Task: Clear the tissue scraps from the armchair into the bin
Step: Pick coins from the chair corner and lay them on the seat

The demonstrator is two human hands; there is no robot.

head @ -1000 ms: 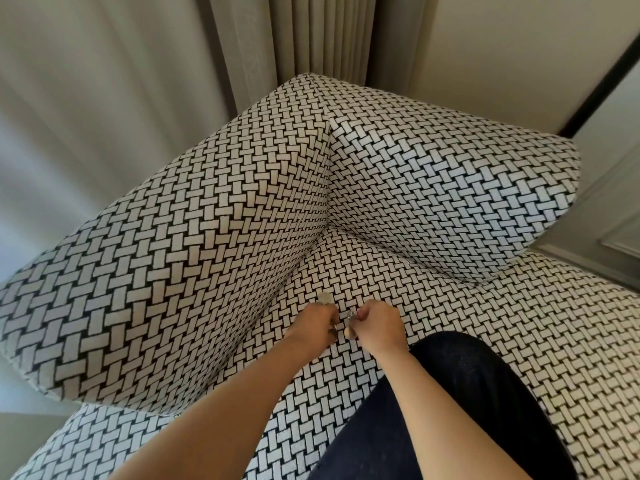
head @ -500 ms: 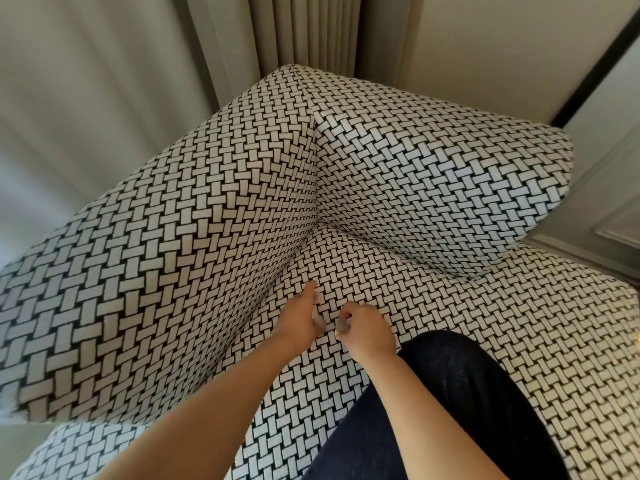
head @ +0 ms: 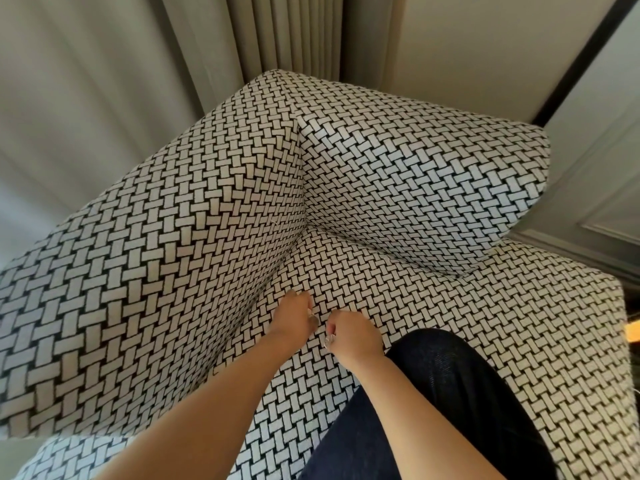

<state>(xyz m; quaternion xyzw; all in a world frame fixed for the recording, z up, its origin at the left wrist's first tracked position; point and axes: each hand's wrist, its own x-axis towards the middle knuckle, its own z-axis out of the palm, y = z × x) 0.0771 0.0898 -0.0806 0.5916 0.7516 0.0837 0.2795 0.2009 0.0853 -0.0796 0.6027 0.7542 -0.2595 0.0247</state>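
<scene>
The armchair point(head: 433, 299) is covered in a black-and-white woven pattern that makes small scraps hard to pick out. Both my hands are down on the seat beside the left armrest point(head: 156, 271). My left hand point(head: 292, 315) has its fingers curled and pinches a small pale tissue scrap point(head: 313, 319) at the fingertips. A few centimetres to the right, my right hand point(head: 351, 332) is curled too, with another small tissue scrap point(head: 329, 338) pinched at its thumb side. No bin is in view.
My knee in dark trousers point(head: 450, 393) rests on the seat at the lower right. The backrest cushion point(head: 415, 174) rises behind the hands. Grey curtains point(head: 104, 81) hang behind the chair, and a panelled wall point(head: 606, 188) stands to the right.
The pale scrap that lay on the seat above my left hand is gone from there. My left hand reached forward to the seat, then curled its fingers. The hands have drawn slightly apart.
</scene>
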